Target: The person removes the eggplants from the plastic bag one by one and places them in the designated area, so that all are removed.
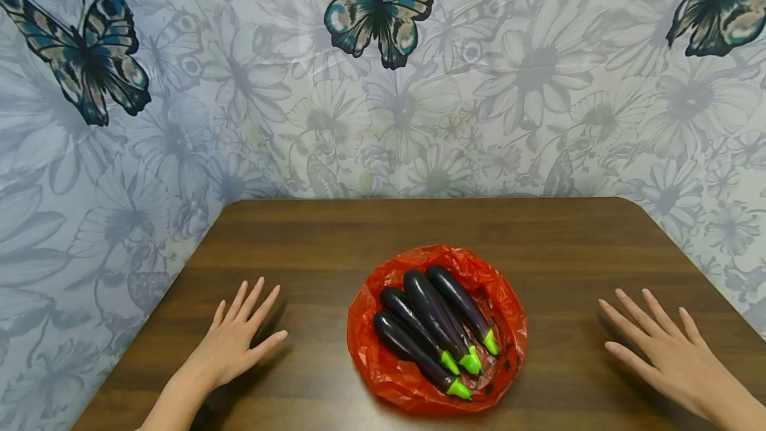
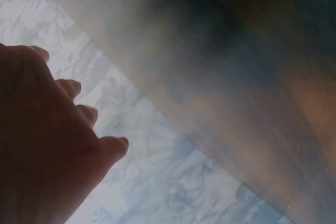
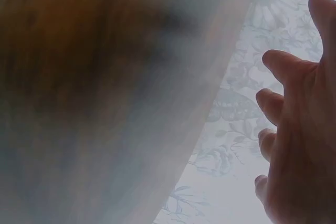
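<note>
We're not finding any readable text here: no labels, brands, numbers or signs. We're seeing only butterfly and flower prints on the backdrop (image 1: 383,85), nothing lettered. The red bag (image 1: 383,358) is showing a few dark specks near its front edge, but we're not making them out as letters. Both wrist views are looking too blurry to read.

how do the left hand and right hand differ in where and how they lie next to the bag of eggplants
The left hand lies flat on the table left of the red bag; the right hand lies to the bag's right. The left hand's fingers point up and to the right, the right hand's up and to the left. The right hand looks farther from the bag. Both are open, spread, and hold nothing.
</note>
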